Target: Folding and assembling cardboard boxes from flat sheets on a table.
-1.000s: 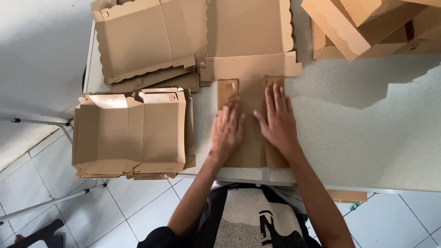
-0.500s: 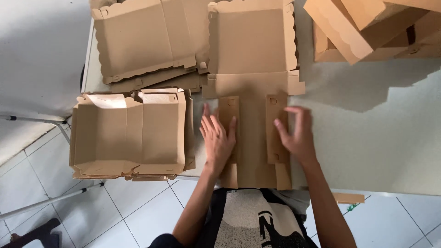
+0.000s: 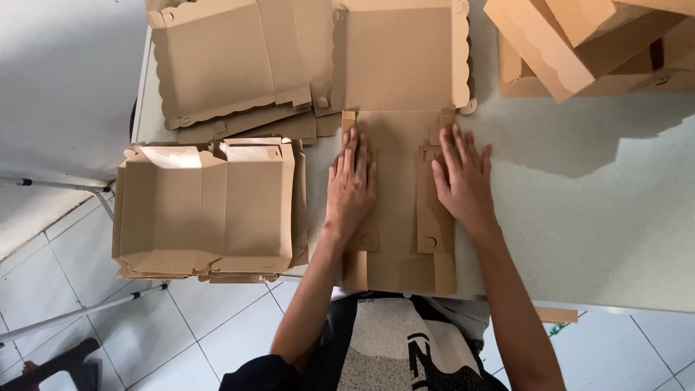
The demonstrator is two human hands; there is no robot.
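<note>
Both hands were flat, palms down, on one unfolded brown cardboard box blank (image 3: 397, 195) lying on the pale table (image 3: 601, 239), near the table's near edge, straight ahead of the person.

Left hand (image 3: 350, 190): fingers straight and close together, pressing the blank's left side flap (image 3: 362, 242) down flat. Nothing was grasped, just an open palm press.

Right hand (image 3: 463, 185): fingers spread a bit, pressing the right side flap (image 3: 433, 232) down. Also an open palm, gripping nothing.

The two flaps were folded inward over the blank's middle panel, with a strip of panel showing between the hands. The far panel of the blank (image 3: 399, 61) with its scalloped edge lay flat past the fingertips.

Surroundings:
- A stack of flat blanks (image 3: 232, 65) sat at far left on the table, touching or overlapping the working blank's far-left corner.
- A pile of half-formed open trays (image 3: 206, 206) sat just left of the left hand, overhanging the table's left and near edges.
- Assembled boxes (image 3: 586, 43) were stacked at far right, well apart from the hands.
- A small cardboard scrap (image 3: 556, 315) lay by the table's near edge, right of the right forearm.
- White tiled floor (image 3: 217, 333) showed below.
</note>
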